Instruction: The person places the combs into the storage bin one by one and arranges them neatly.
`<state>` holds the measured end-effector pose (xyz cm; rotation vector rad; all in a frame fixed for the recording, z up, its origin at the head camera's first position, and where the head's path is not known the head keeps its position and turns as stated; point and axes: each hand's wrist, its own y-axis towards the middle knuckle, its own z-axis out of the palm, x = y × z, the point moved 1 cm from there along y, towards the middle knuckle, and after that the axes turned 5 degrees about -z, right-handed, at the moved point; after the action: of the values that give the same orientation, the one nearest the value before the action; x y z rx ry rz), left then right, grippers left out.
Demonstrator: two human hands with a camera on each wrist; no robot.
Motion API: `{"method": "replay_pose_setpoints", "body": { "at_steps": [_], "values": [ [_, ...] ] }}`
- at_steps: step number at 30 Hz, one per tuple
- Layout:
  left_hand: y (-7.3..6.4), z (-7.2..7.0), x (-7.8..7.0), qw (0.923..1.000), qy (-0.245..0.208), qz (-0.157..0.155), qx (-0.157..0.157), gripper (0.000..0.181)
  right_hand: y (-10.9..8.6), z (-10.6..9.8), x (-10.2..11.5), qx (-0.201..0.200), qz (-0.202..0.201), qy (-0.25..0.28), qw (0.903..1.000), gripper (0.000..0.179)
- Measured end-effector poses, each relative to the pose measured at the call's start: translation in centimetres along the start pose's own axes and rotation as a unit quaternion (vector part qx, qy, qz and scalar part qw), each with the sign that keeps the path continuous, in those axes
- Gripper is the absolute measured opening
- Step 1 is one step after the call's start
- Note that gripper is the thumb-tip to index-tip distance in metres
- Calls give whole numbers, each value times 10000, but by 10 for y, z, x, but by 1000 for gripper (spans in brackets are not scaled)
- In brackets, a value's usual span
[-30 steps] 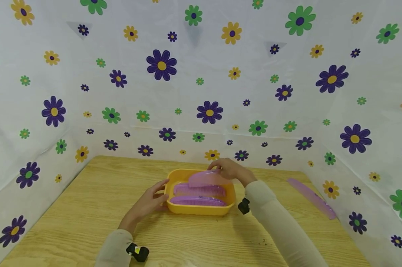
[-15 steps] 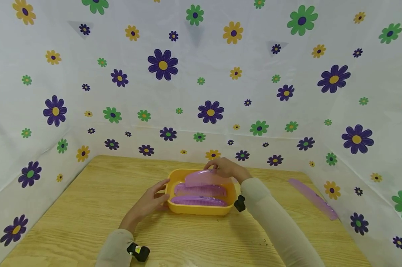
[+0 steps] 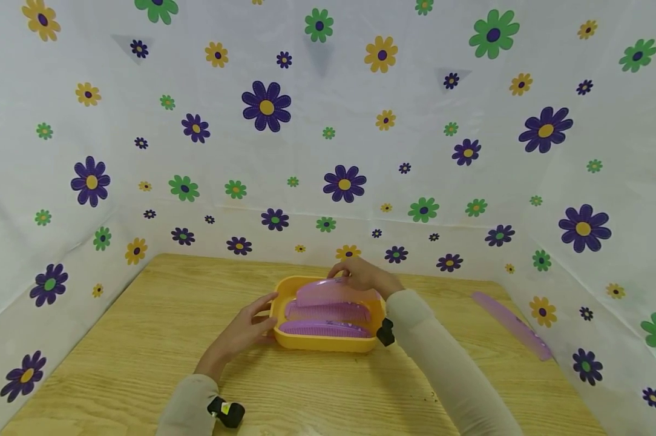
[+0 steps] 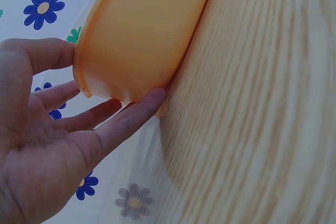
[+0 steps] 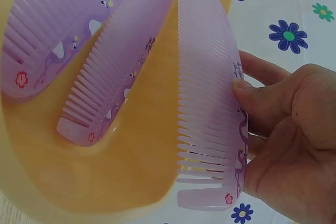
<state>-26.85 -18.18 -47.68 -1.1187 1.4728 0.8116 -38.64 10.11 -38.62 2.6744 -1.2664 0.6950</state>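
Note:
A yellow plastic basin (image 3: 325,345) stands on the wooden table. My right hand (image 3: 364,275) pinches a translucent purple comb (image 5: 210,98) by its curved, printed back, holding it over the basin's far side with the teeth toward the basin. Two more purple combs lie inside: a middle comb (image 3: 328,312) and a front comb (image 3: 324,329), both lengthwise with flower and butterfly prints. At the basin's left end my left hand (image 3: 246,327) rests its spread, nearly straight fingers against the outer wall, from the rim (image 4: 79,72) down to the base.
Another purple comb (image 3: 512,326) lies slanted on the table's right side, near the flower-printed sheet (image 3: 567,272). That sheet rises along the back and both sides. Small dark specks (image 3: 428,397) dot the table (image 3: 317,387) in front of the right forearm.
My right hand has moved slightly left with its comb, which now covers more of the basin's far side. The left hand and the basin have stayed in place.

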Motion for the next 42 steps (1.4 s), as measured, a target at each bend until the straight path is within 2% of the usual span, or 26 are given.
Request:
{"method": "replay_pose_setpoints", "body": {
  "at_steps": [4, 12, 19, 26, 34, 42],
  "values": [
    [1, 0, 2, 10000, 35, 37, 20, 65, 2, 3, 1, 26, 32, 46, 10000, 41],
    [2, 0, 4, 9997, 89, -141, -184, 63, 5, 6, 4, 101, 258, 323, 9991, 40],
    [2, -1, 5, 10000, 42, -22, -48, 64, 5, 8, 5, 184, -30, 356, 9992, 41],
    [2, 0, 5, 10000, 33, -55, -48, 64, 11, 11, 1, 326, -55, 254, 9991, 43],
    [3, 0, 5, 9999, 35, -69, -70, 63, 15, 15, -2, 373, 135, 415, 9983, 44],
    [2, 1, 4, 10000, 66, -47, -50, 64, 13, 16, 4, 438, 284, 520, 9973, 40]
  ]
}}
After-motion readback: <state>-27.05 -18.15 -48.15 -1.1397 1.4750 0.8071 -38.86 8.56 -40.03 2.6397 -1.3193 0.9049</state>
